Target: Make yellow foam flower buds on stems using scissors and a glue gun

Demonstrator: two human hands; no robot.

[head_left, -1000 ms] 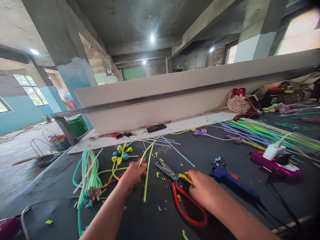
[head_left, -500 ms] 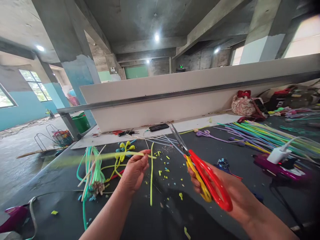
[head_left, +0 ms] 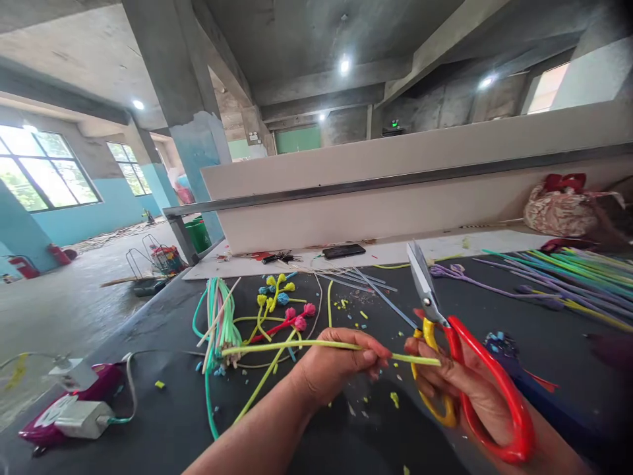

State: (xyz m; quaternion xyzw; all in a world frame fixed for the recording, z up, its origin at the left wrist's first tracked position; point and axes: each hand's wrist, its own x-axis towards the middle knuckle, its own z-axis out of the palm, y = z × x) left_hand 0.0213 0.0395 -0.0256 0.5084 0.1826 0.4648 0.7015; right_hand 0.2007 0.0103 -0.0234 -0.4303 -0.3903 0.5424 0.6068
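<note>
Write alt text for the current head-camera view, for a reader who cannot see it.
Over a dark table, the left hand pinches a yellow-green strip, while the right hand holds red-and-yellow scissors pointing upward. Further left lie a mostly teal bundle and small pompoms.

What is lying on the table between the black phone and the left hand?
Between the phone and left hand lie pale strips, small scraps and a yellow-green stem, as the head view shows.

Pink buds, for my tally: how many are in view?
3, at the right end of the red stem: a left bud, a right bud and a lower bud between them. Others may be hidden.
</note>
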